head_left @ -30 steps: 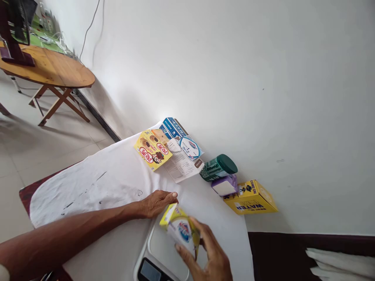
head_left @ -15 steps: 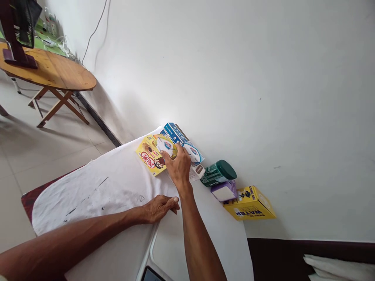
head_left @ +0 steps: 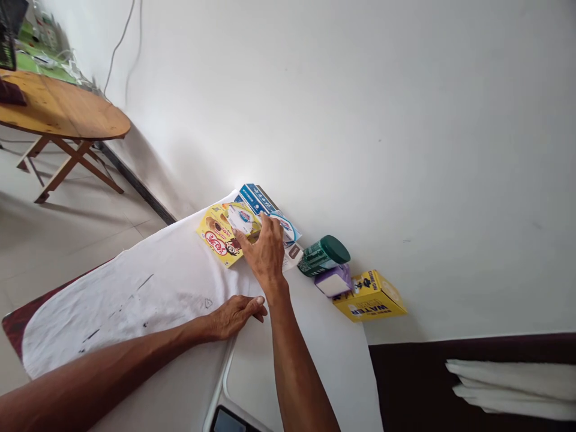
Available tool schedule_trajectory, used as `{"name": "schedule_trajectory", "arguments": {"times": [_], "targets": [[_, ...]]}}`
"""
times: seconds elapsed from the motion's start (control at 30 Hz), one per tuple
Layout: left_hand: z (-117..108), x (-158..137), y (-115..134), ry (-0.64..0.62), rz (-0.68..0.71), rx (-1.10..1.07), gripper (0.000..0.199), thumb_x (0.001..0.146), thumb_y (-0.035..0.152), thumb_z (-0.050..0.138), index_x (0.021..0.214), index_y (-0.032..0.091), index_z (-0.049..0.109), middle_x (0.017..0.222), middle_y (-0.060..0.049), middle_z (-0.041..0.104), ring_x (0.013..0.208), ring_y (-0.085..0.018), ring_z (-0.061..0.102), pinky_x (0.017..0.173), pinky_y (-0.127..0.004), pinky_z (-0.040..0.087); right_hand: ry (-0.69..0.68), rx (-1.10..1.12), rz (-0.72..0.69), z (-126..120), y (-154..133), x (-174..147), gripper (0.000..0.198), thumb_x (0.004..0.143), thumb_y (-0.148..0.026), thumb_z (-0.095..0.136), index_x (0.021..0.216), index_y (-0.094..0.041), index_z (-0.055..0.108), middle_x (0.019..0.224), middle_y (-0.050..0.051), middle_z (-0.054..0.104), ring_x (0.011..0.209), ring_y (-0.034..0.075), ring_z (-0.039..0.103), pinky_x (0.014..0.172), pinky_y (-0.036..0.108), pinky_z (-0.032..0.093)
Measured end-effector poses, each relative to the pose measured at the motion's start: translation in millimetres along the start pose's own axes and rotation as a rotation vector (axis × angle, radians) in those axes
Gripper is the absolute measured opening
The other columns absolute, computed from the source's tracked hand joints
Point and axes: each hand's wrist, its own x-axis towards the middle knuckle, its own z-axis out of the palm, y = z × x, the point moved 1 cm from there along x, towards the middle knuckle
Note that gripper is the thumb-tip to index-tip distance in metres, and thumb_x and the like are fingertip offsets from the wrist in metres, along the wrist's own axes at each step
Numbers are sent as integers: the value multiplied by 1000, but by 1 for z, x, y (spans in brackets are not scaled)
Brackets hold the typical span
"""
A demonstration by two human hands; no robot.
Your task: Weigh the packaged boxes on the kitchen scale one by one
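My right hand (head_left: 265,255) reaches over a group of cartons. Its thumb and fingers are round a small yellow-and-white pack (head_left: 243,219) with an oval label, which is on or just over a yellow snack box (head_left: 220,243) with a cartoon figure. The fingers partly cover the pack. Behind them are a blue box (head_left: 256,198) and a blue-and-white pack (head_left: 288,227). A small white carton with a brown patch (head_left: 294,254) lies to the right. My left hand (head_left: 236,317) rests on the white cloth, fingers curled in and thumb on top, with nothing visible in it.
Along the wall stand a green canister (head_left: 324,256), a purple-and-white packet (head_left: 333,282) and a yellow box marked WATER (head_left: 371,303). A white device with a dark screen (head_left: 225,420) lies near me. A round wooden table (head_left: 67,114) is at far left.
The view has shifted, so the table and boxes sit a little further left in the picture. Both hands stay almost where they were relative to the cartons.
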Motion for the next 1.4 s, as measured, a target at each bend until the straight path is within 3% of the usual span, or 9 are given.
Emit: {"name": "schedule_trajectory", "arguments": {"times": [0.2, 0.3, 0.43, 0.63, 0.83, 1.0, 1.1, 1.27, 1.4], "targets": [[-3, -2, 6, -7, -32, 41, 77, 101, 73, 27, 104, 13, 76, 103, -12, 76, 103, -27, 69, 101, -37, 48, 245, -8, -57, -49, 25, -48, 44, 99, -44, 57, 132, -16, 57, 127, 17, 62, 123, 29, 55, 106, 46, 47], [-3, -4, 10, -2, -90, 88, 72, 102, 71, 29, 108, 16, 75, 106, -10, 76, 104, -26, 68, 100, -36, 47, 335, -52, 127, -71, 74, -82, 44, 98, -50, 56, 128, -18, 58, 124, 16, 63, 119, 29, 57, 96, 45, 51], [-2, -6, 14, -12, -136, 118, 71, 102, 71, 29, 107, 16, 75, 106, -9, 75, 100, -27, 67, 96, -37, 48, 263, -152, 440, -82, 150, -98, 59, 89, -58, 58, 128, -14, 55, 126, 20, 60, 120, 34, 54, 101, 50, 46], [-3, -5, 13, -9, -172, 101, 69, 102, 70, 30, 107, 17, 75, 106, -8, 75, 98, -26, 67, 94, -36, 48, 166, -238, 638, -79, 211, -34, 97, 72, -54, 76, 144, 0, 39, 145, 33, 46, 139, 41, 39, 115, 50, 30], [-3, -4, 12, -11, -168, 80, 71, 102, 71, 28, 108, 17, 74, 107, -8, 75, 99, -25, 67, 95, -34, 48, 54, -257, 818, -62, 241, 26, 102, 65, -62, 80, 139, -2, 45, 141, 35, 48, 134, 46, 43, 110, 54, 34], [-3, -5, 14, -23, -161, 79, 72, 103, 71, 27, 112, 18, 74, 108, -9, 75, 99, -25, 68, 95, -33, 48, 36, -285, 838, -53, 246, 30, 96, 62, -60, 80, 133, -4, 51, 141, 34, 47, 134, 45, 41, 110, 52, 33], [-3, -6, 16, -22, -152, 97, 73, 103, 71, 24, 112, 17, 73, 108, -9, 75, 99, -25, 68, 95, -33, 48, 55, -302, 804, -62, 235, 21, 88, 64, -55, 79, 131, -4, 55, 139, 31, 48, 132, 43, 43, 110, 49, 35], [-2, -6, 20, -18, -146, 113, 71, 103, 69, 26, 110, 17, 74, 106, -9, 74, 99, -25, 67, 94, -34, 48, 174, -280, 670, -116, 198, -11, 89, 68, -55, 78, 139, -8, 53, 138, 25, 50, 133, 40, 45, 112, 49, 37], [-2, -7, 21, -19, -124, 128, 73, 103, 70, 26, 108, 16, 74, 106, -10, 75, 99, -25, 68, 94, -34, 49, 232, -119, 484, -169, 154, -60, 94, 63, -66, 80, 138, -15, 58, 139, 20, 52, 129, 40, 51, 110, 55, 41]]}}
